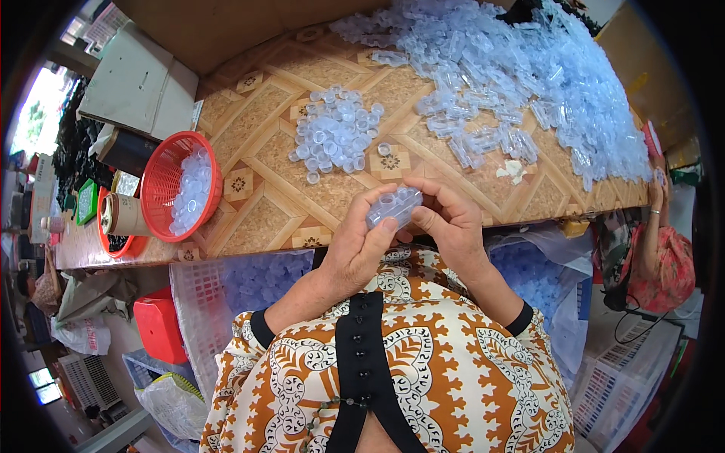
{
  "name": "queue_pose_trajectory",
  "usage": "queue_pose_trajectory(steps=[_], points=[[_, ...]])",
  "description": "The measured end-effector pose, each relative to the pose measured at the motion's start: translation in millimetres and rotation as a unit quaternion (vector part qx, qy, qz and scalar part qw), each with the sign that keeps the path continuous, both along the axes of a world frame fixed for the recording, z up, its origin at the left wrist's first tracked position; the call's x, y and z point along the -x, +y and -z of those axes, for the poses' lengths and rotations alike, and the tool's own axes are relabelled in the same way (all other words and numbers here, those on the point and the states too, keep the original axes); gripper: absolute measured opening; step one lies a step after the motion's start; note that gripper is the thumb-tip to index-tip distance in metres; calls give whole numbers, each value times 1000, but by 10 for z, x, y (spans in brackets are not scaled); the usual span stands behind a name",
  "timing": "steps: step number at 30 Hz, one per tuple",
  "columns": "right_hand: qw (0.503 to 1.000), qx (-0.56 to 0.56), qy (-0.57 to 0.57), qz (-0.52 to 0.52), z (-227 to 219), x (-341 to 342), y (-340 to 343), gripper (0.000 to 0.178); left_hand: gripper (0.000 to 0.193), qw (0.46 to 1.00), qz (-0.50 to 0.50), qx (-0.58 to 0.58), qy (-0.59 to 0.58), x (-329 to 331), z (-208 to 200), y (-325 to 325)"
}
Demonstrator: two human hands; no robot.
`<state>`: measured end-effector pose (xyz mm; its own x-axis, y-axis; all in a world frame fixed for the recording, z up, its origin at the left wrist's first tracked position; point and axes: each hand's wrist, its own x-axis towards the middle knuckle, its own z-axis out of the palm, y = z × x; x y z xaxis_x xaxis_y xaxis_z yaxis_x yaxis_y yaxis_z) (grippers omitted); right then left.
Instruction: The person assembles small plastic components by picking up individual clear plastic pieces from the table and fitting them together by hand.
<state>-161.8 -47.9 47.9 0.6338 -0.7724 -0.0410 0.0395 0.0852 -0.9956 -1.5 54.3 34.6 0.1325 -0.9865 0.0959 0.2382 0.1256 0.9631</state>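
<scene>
Your left hand point(361, 243) and right hand point(458, 220) grasp clear plastic pieces point(394, 209) at frame centre. Small caps point(332, 132) lie in the upper middle.

It looks like a workshop: a huge heap of clear plastic tubes point(521, 83) sits on a brown patterned table point(264, 151).

Well to the left of the fingers point(451, 198), a pale carton point(121, 87) and a green box point(86, 202) are seen, with a red plastic object point(160, 325) placed lower down. Far to the fingers' right, a red patterned garment point(668, 268) is worn by another person point(649, 232).
</scene>
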Motion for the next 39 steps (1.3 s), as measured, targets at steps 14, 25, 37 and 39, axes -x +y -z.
queue_pose_trajectory(steps=[14, 25, 37, 39], points=[[845, 505, 159, 72, 302, -84, -160, 39, 56, 817, -182, 82, -541, -142, 256, -177], [898, 423, 119, 23, 237, -32, -125, 41, 43, 861, -191, 102, -460, -143, 239, -131], [992, 91, 57, -69, 96, -205, -162, 25, 44, 992, -117, 1, 45, -122, 176, 7], [967, 243, 75, -14, 89, -261, -282, 26, 41, 986, -148, 15, 68, -192, 213, 21]])
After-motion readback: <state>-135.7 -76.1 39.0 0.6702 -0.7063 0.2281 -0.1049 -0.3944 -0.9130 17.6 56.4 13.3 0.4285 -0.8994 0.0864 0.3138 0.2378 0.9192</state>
